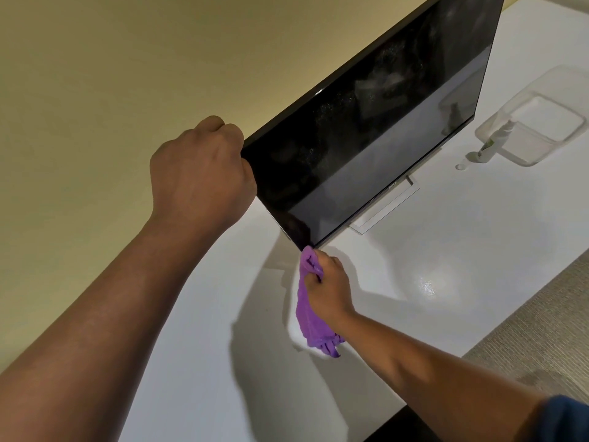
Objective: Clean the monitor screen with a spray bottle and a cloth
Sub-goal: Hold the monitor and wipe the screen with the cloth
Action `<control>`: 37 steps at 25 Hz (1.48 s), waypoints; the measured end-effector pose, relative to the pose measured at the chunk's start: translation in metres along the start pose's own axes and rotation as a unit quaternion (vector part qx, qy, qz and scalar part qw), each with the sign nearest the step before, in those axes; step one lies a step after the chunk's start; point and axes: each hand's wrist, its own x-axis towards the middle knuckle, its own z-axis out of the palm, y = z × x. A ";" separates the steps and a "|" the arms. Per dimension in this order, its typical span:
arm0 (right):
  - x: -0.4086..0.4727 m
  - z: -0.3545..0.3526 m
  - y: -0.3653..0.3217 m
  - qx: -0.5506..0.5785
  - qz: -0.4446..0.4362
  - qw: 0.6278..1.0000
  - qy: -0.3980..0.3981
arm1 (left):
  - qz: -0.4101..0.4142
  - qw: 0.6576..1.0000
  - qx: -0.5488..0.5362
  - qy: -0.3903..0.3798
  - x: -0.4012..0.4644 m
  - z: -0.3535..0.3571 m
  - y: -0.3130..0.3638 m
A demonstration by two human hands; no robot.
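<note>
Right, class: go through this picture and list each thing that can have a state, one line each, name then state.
monitor: upright on its stand, screen dark, speckled with spray droplets
left hand: grips the monitor's upper near corner
right hand: holds the purple cloth bunched
purple cloth: crumpled, its top at the monitor's lower near corner
spray bottle: leaning against the clear container
small cap: lying loose on the table
clear container: open, no lid

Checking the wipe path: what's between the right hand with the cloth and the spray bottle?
Head view: between the right hand gripping the purple cloth and the spray bottle lie bare white desk, the monitor stand and a small cap.
</note>
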 end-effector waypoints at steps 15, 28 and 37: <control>0.014 0.000 -0.006 0.067 0.013 0.997 0.038 | -0.026 1.000 -0.014 -0.007 -0.001 0.000 0.000; 0.020 -0.009 -0.065 0.112 -0.205 0.965 0.116 | 0.043 0.974 -0.224 -0.010 0.023 0.011 0.012; 0.068 -0.042 -0.042 0.171 -0.036 0.959 0.225 | -0.059 0.938 -0.342 0.012 0.047 0.018 0.029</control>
